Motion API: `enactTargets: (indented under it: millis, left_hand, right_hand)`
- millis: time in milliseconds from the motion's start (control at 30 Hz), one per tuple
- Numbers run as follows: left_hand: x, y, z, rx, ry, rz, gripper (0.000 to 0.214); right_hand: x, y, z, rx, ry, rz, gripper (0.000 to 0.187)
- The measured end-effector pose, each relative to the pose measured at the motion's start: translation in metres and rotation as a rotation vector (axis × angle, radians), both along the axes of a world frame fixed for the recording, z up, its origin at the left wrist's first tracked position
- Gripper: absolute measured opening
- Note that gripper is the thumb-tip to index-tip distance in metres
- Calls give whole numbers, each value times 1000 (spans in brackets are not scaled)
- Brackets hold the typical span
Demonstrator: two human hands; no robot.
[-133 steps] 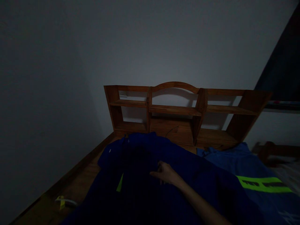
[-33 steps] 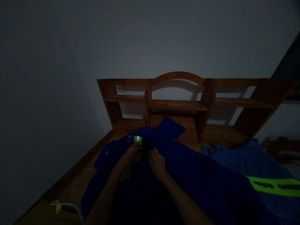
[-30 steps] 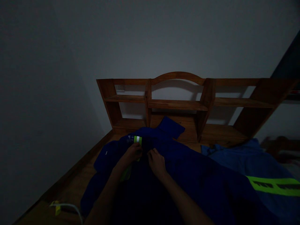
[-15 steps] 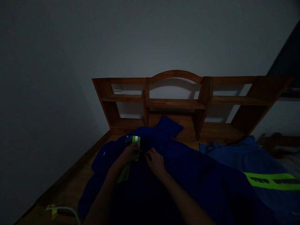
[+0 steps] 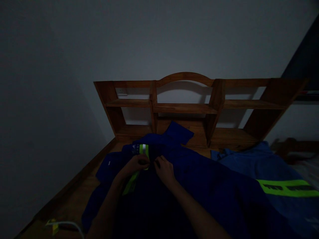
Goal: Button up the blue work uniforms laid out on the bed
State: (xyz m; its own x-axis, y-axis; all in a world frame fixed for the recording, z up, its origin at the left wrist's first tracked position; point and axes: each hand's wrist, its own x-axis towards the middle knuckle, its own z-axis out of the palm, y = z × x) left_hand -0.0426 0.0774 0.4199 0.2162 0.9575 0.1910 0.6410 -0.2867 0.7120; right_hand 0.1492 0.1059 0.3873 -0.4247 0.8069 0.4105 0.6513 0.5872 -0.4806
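Observation:
A dark blue work jacket (image 5: 196, 176) lies spread out below me, with a yellow-green reflective strip (image 5: 144, 149) and white lettering beside it on the left. Fingers bent in a pinch, my left hand (image 5: 136, 164) is on the jacket's front just below the bright strip. Close by on the right, my right hand (image 5: 164, 170) also pinches at the dark cloth. A small gap separates the two sets of fingertips. It is too dark to make out exactly which edge or fastening lies between them.
Behind the jacket stands a wooden headboard shelf (image 5: 184, 108) against the wall. A lighter blue garment (image 5: 251, 166) with a yellow-green band lies to the right. At the lower left, a pale cable (image 5: 68, 223) with a yellow tag (image 5: 55, 228) rests on the wooden surface.
My view has shifted slightly, so the scene sits a little further left and higher. Both hands stay at the same spot on the jacket, fingers still pinched.

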Motion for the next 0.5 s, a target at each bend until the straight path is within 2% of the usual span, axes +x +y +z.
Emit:
enactTargets:
  millis: [167, 500]
  left_hand:
    - [3, 1, -4, 8, -102, 17, 24]
    - [4, 3, -5, -70, -110, -38, 24]
  right_hand:
    - [1, 1, -2, 16, -11, 9, 14]
    - [0, 1, -4, -10, -23, 17, 11]
